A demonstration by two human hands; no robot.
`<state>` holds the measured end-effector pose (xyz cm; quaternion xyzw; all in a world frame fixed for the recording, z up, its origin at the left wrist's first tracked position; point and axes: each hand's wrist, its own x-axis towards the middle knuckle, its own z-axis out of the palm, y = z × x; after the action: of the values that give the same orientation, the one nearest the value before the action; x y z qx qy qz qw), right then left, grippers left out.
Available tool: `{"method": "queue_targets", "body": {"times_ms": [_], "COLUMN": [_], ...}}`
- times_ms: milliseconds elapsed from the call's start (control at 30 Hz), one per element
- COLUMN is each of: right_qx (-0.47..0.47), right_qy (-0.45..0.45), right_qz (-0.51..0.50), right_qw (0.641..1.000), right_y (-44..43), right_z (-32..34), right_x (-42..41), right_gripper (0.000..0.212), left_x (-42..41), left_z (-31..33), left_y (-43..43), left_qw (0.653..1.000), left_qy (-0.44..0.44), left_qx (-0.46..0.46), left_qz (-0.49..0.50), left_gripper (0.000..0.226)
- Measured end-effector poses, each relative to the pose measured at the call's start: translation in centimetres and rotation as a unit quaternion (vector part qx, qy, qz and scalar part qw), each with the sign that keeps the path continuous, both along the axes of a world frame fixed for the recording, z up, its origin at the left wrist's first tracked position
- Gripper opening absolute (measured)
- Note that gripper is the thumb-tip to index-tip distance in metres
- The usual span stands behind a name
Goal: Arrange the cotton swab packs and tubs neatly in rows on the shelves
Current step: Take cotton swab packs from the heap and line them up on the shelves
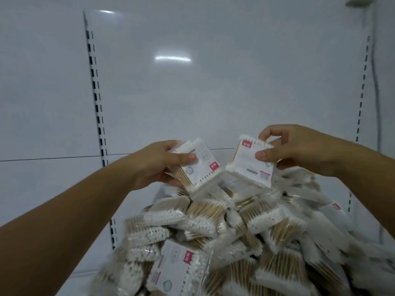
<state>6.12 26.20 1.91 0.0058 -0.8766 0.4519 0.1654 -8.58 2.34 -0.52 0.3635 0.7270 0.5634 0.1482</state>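
A big loose heap of cotton swab packs [224, 236], clear bags of wooden sticks with white tips, fills the lower middle and right of the head view. My left hand [158, 165] grips a small stack of packs [198, 165] above the heap, thumb on the top label. My right hand [299, 148] pinches a single pack [250, 165] by its upper edge, held tilted just right of the left stack. Both held packs show white labels with a small red mark. No tubs are in sight.
A white shelf back panel [192, 82] rises behind the heap, with slotted uprights at the left [96, 99] and right [362, 88]. A white shelf surface [53, 178] extends to the left of the heap. A cable [376, 82] hangs at the far right.
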Motion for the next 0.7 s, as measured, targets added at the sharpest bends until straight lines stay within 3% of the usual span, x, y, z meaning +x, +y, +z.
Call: {"method": "queue_targets", "body": {"times_ms": [100, 233, 433, 700], "right_qx": [-0.012, 0.015, 0.063, 0.055], "right_qy": [0.081, 0.122, 0.090, 0.012], "right_qz": [0.087, 0.154, 0.277, 0.457], "right_qw": [0.993, 0.980, 0.955, 0.888], "right_y": [-3.7, -9.6, -21.8, -49.9], "right_z": [-0.1, -0.8, -1.6, -5.6], "right_x": [-2.5, -6.0, -8.7, -8.8], "right_gripper": [0.039, 0.026, 0.028, 0.025], "left_x": [1.2, 3.0, 6.7, 12.5], "left_z": [-0.1, -1.9, -6.7, -11.8], "left_y": [-2.5, -8.2, -19.6, -43.1], "left_qw": [0.997, 0.972, 0.928, 0.837], "left_qy": [0.040, 0.052, -0.023, -0.013], "left_qx": [0.012, 0.115, 0.219, 0.307], "left_qz": [0.062, 0.196, 0.300, 0.453], "left_gripper": [0.057, 0.066, 0.067, 0.068]}}
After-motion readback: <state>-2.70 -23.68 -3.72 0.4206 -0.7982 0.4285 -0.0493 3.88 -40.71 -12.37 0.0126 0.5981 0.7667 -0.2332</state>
